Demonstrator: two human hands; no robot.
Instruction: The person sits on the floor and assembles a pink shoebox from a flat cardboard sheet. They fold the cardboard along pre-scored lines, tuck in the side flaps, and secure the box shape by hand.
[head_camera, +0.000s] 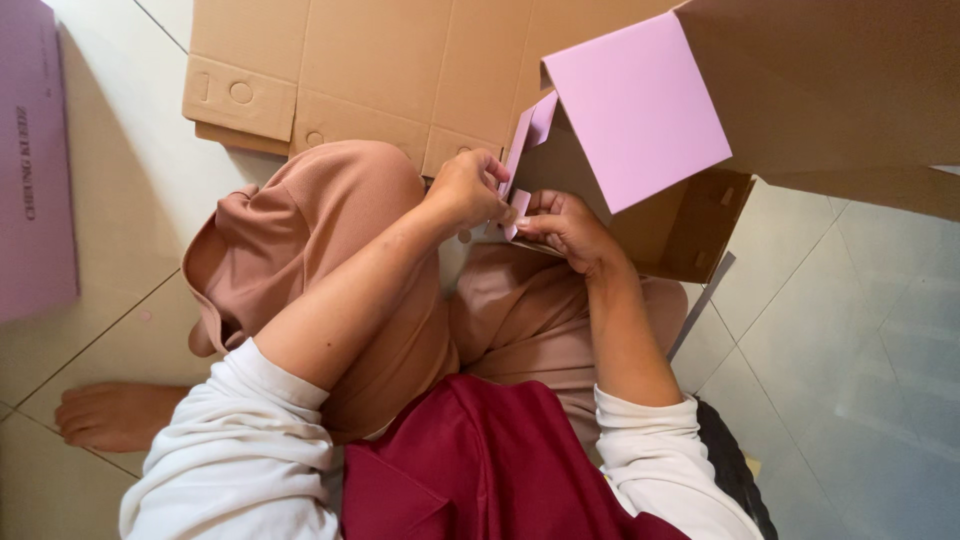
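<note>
Pale glossy tile floor (840, 380) fills the frame, grout lines running diagonally. Person sits on it, knees drawn up in dusty-pink trousers, white long sleeves, dark red top; one bare foot (110, 415) rests on the tiles at lower left.

Flat brown corrugated cardboard sheet (400, 70), with punched round holes and cut flaps, lies on the floor beyond the knees. Another large brown cardboard panel (840, 90) crosses the upper right corner, close to the camera. Flat pink printed cardboard sheet (35, 170) lies at the far left edge, well apart from the hands.

Half-folded box with a pink outer face and brown cardboard inside (640, 110) sits just past the knees, tilted — one pink panel stands up toward the camera, and the open brown interior shows at lower right.

Small pink tab flap of that box (520, 170) hangs at its near corner, between both hands.

Left hand (465, 190) — fingers curled, pinching the pink tab from the left side. Right hand (570, 228) grips the lower end of the same tab and the box edge, fingers bent around it. Both hands nearly touch each other over the tab.
</note>
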